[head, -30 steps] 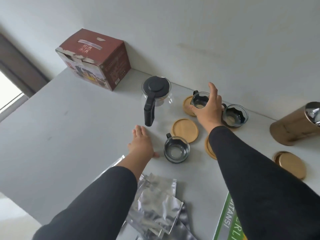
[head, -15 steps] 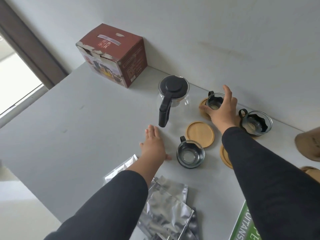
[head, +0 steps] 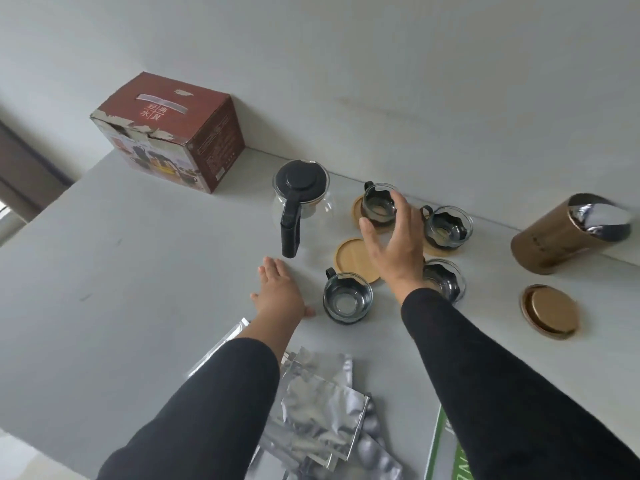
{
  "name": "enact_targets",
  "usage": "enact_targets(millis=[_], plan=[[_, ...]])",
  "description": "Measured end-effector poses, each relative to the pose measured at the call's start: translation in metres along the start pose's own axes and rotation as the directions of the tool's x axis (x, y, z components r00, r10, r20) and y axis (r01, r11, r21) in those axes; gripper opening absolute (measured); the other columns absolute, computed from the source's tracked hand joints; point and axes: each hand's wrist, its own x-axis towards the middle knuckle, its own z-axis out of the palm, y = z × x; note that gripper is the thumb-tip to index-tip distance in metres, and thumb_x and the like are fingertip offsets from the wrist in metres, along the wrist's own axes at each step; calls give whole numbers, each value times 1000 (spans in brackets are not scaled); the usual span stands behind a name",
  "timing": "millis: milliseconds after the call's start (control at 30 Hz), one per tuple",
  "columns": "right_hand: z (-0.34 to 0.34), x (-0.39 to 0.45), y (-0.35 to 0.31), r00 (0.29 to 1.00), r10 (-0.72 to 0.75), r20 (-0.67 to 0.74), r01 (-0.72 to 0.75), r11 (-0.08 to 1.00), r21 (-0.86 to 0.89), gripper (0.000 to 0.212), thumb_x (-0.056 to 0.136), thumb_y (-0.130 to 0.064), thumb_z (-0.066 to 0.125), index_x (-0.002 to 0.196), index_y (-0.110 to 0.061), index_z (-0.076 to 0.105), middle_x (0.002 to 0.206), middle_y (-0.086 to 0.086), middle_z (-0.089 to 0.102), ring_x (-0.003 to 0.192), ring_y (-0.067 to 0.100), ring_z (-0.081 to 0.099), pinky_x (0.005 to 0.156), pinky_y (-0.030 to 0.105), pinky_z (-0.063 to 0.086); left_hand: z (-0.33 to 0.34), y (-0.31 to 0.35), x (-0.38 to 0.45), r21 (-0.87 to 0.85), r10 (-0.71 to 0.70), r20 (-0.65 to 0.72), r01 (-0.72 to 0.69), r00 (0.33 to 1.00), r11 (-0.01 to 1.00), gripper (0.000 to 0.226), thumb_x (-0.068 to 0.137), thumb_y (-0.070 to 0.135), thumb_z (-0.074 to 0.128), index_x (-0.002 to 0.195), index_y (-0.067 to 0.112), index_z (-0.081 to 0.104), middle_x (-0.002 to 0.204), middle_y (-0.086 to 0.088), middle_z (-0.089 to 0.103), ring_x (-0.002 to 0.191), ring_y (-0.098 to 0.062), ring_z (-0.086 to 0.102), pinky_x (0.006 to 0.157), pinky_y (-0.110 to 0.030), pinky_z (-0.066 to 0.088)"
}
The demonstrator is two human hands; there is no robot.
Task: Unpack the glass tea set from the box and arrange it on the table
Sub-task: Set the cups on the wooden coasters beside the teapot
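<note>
While spread flat on the grey table (head: 104, 271), palm down with fingers loosely together: left hand (head: 281, 295), holding nothing, just left of the nearest glass cup (head: 347, 296), thumb tip close to its base. Right hand (head: 394, 244) raised above the cups, fingers splayed wide and curved, thumb out to the left, gripping nothing; fingertips over the far cup (head: 379, 205), contact not clear. Far cup seated on a round wooden coaster (head: 357, 213) near the wall. Third cup (head: 447, 227) to the right on its own coaster, black handle turned left. Fourth cup (head: 445, 280) partly hidden behind the right wrist. Bare wooden coaster (head: 353, 258) lying between the teapot and the nearest cup, partly under the right hand. Glass teapot (head: 302, 199) with black lid and black handle upright, left of the cups, handle toward the camera. Red-brown box (head: 169, 131) closed, with a torn edge, back left against the wall, well apart from the set. Bronze canister (head: 568, 233) at right, its lid (head: 550, 311) lying flat in front. Silver foil pouches (head: 322, 410) heaped at the near edge between the black sleeves
</note>
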Motion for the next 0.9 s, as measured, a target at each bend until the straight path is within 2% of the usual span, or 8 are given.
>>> enact_targets(millis=[67,267,400,567,767,900], plan=[[-1,-27,-6,999,-12,36,11,1000,17,68,83,-42,64,139,-14,39,129,11,47,118,16,45,90,8,29,-1,0,-2,16,0,5,0,1000,1000,122,78,39,75,150,3,-16,159,-7,-21,149,-23,-10,117,-48,25],[17,-91,-8,983,-36,182,35,999,7,81,72,-55,63,138,-15,39,128,6,46,116,17,47,93,18,40,-3,2,-4,49,0,14,-1,1000,999,122,79,44,73,149,2,-17,159,-8,-21,149,-24,-10,115,-48,25],[24,-108,-4,988,16,154,-14,1000,-10,87,69,-53,74,139,-15,39,123,6,49,112,18,50,95,28,47,-3,0,-5,63,16,12,-16,1000,998,121,79,46,71,149,1,-16,159,-9,-20,149,-24,-9,115,-49,25],[23,-115,-4,987,58,153,-61,998,17,98,61,-52,82,140,-16,38,120,5,48,108,15,50,92,23,44,-3,0,-6,60,22,13,-23,1000,998,127,75,50,74,150,1,-16,159,-9,-18,149,-24,-9,116,-49,25],[15,-97,-10,998,20,53,-19,1000,-16,93,62,-45,84,138,-13,42,118,9,50,105,17,53,91,16,40,0,-3,-3,66,18,-2,-18,1000,998,123,77,45,74,150,2,-15,159,-8,-19,150,-23,-9,117,-49,25],[7,-68,-10,997,61,39,-62,998,17,93,63,-41,85,140,-17,39,122,9,47,106,15,52,90,10,33,-1,-1,-3,55,16,-3,-16,1000,998,121,79,43,74,150,2,-15,159,-8,-19,149,-23,-9,116,-49,26]])
